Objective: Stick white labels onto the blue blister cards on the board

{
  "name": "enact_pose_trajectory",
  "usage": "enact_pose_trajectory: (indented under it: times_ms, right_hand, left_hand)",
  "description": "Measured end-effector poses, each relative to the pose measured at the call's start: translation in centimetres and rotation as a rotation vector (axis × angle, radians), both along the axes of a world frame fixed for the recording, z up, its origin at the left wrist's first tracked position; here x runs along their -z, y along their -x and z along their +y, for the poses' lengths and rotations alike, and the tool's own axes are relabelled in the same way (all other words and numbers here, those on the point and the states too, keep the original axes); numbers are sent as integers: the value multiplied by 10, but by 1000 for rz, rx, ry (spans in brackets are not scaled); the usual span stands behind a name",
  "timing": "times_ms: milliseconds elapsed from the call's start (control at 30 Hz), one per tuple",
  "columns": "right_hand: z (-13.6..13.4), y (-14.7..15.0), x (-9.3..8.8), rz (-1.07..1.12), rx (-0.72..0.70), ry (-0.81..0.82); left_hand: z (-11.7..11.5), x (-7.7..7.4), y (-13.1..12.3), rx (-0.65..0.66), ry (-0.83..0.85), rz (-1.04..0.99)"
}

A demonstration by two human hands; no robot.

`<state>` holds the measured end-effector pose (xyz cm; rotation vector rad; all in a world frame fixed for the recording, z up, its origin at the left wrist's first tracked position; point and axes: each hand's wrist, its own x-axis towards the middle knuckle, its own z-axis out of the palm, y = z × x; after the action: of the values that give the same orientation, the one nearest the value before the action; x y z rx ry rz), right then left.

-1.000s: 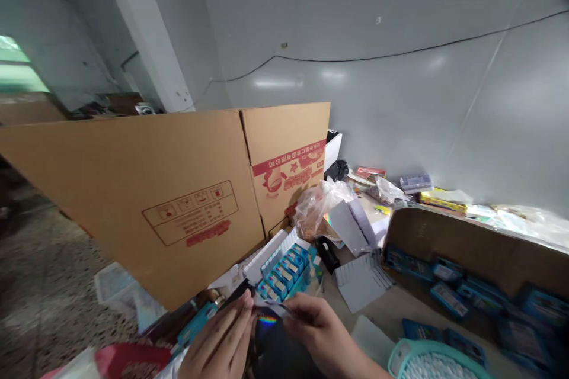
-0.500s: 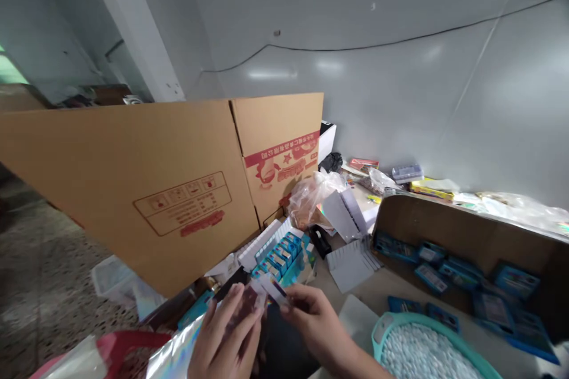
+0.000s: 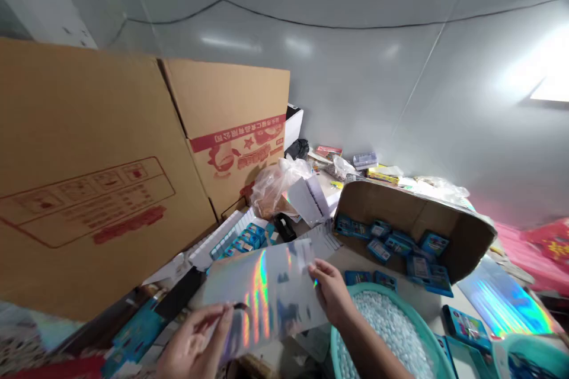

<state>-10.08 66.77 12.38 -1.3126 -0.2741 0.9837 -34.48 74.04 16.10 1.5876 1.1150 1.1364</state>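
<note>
A shiny, rainbow-reflecting holographic sheet is spread between my two hands. My right hand pinches its right edge between thumb and fingers. At the lower left, my left hand is closed at the sheet's near left side, thumb against fingers. A small dark thing shows by the left fingertips; its kind is unclear. Behind the sheet stands a row of small blue boxes beside a white strip tray. Under my right forearm is a turquoise basin full of small pale pieces.
A tall cardboard panel rises on the left. An open brown carton on the right holds several blue packs. A black tool, a plastic bag and another holographic sheet lie around.
The view has swung right and down. My hands, earlier close together at small pieces, are now apart with the holographic sheet held up between them.
</note>
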Motion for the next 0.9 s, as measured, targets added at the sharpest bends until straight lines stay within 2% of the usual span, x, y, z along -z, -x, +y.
enact_pose_trajectory:
  times_ms: [100, 167, 233, 300, 400, 467, 567, 600, 667, 733, 800, 900]
  right_hand:
    - [-3, -46, 33, -403, 143, 220]
    - [-5, -74, 47, -500, 182, 350]
    - [-5, -94, 51, -541, 218, 465]
    - [0, -102, 46, -600, 244, 541]
    - [28, -84, 32, -695, 181, 523]
    - [61, -56, 29, -710, 32, 452]
    - [120, -9, 39, -632, -225, 322]
    - [139, 4, 46, -566, -335, 217]
    - [169, 22, 60, -433, -319, 127]
    - [188, 30, 71, -348, -191, 104]
    - [198, 30, 77, -330, -90, 132]
    - [205, 27, 85, -363, -99, 245]
  left_hand:
    - [50, 0, -11, 8, 152, -37]
    - [85, 3, -21, 76, 263, -27]
    - [116, 13, -32, 166, 362, 10]
    - [143, 27, -42, 251, 425, 40]
    - [178, 49, -58, 336, 483, 44]
    - [198, 61, -68, 373, 525, 18]
    - [224, 71, -80, 457, 602, 21]
    - [231, 74, -82, 489, 617, 35]
    - [244, 78, -87, 536, 620, 62]
    - [254, 82, -89, 569, 596, 91]
    - [264, 88, -91, 588, 577, 125]
    - [278, 98, -93, 599, 505, 242]
